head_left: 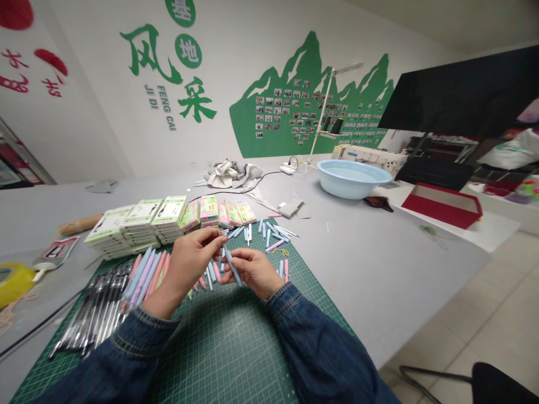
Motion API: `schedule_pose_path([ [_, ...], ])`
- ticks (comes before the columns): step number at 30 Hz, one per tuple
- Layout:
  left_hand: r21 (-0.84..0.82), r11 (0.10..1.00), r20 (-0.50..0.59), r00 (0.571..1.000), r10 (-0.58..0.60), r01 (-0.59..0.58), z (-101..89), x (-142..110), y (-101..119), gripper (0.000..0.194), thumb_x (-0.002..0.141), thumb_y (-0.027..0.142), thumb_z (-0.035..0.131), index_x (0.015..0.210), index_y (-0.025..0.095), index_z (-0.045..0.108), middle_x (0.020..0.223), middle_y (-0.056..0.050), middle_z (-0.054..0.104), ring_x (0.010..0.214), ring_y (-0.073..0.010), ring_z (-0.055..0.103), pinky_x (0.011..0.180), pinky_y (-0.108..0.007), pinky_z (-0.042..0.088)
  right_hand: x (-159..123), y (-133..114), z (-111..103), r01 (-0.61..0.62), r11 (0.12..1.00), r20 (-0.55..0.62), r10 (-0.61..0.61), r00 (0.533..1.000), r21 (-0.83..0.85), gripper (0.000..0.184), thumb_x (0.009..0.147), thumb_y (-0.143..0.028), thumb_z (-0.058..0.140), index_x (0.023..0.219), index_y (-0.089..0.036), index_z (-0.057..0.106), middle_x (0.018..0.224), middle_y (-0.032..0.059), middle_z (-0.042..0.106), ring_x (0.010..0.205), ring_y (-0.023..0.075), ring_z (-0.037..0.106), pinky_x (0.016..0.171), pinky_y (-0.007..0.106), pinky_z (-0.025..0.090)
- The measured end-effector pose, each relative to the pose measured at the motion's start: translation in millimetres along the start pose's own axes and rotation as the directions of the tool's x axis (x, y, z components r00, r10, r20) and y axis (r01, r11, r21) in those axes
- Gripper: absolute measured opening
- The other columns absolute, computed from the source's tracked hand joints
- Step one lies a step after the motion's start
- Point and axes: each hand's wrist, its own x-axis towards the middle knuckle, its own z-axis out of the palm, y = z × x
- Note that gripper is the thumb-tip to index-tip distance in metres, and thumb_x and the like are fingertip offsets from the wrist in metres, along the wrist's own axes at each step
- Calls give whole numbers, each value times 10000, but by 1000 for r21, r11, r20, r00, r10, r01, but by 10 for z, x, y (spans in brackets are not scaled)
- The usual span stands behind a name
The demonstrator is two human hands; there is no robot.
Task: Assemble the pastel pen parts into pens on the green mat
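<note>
Over the green cutting mat (236, 336), my right hand (256, 272) has its fingers closed round a light blue pen barrel (233, 268), which it holds at a slant. My left hand (191, 264) pinches at the barrel's upper end; the small part between its fingertips is too hidden to name. Loose pen parts (272, 233) in blue, white and lilac lie just beyond my hands, and more lie partly hidden beneath them. To the left of my left hand are coloured pens (145, 275) in a row, with a bunch of clear, black-tipped pens (90, 314) beside them.
Stacked white-green boxes (137, 221) and pink-green boxes (210, 212) line the mat's far edge. At left are yellow tape (16, 283) and a glue tube (54, 252). Cloth scraps (231, 174), a blue basin (351, 178) and a red box (442, 205) stand farther off.
</note>
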Motion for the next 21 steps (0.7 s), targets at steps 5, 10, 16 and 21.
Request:
schedule_pose_path([
  [5, -139, 987, 24, 997, -80, 82, 51, 41, -62, 251, 773, 434, 596, 757, 189, 645, 564, 18, 606, 528, -130, 560, 571, -237, 423, -1, -8, -4, -1, 1000, 21, 0, 1000, 25, 299, 734, -346, 717, 909, -117, 637, 737, 32, 655, 596, 147, 647, 663, 350, 538],
  [10, -433, 858, 242, 952, -187, 278, 55, 107, -207, 280, 720, 432, 657, 730, 155, 623, 564, 12, 572, 491, -113, 529, 503, -221, 416, 5, 8, -8, -25, 999, 19, 24, 1000, 30, 309, 719, -344, 731, 905, -117, 637, 726, 26, 652, 581, 142, 639, 643, 353, 545],
  [16, -144, 986, -5, 996, -92, 90, 66, -11, -112, 227, 763, 416, 607, 755, 194, 656, 556, 18, 612, 523, -132, 563, 572, -235, 434, 3, 1, 18, -20, 1000, 15, 20, 1000, 3, 308, 707, -340, 739, 891, -113, 642, 716, 21, 648, 566, 141, 638, 640, 358, 547],
  [21, -221, 964, 57, 989, -140, 149, 83, 3, -80, 225, 760, 412, 616, 759, 187, 635, 563, 24, 600, 520, -127, 558, 560, -234, 434, 2, 3, 10, 2, 999, -2, -2, 1000, -34, 289, 709, -322, 734, 891, -112, 652, 728, 30, 654, 582, 150, 644, 660, 378, 547],
])
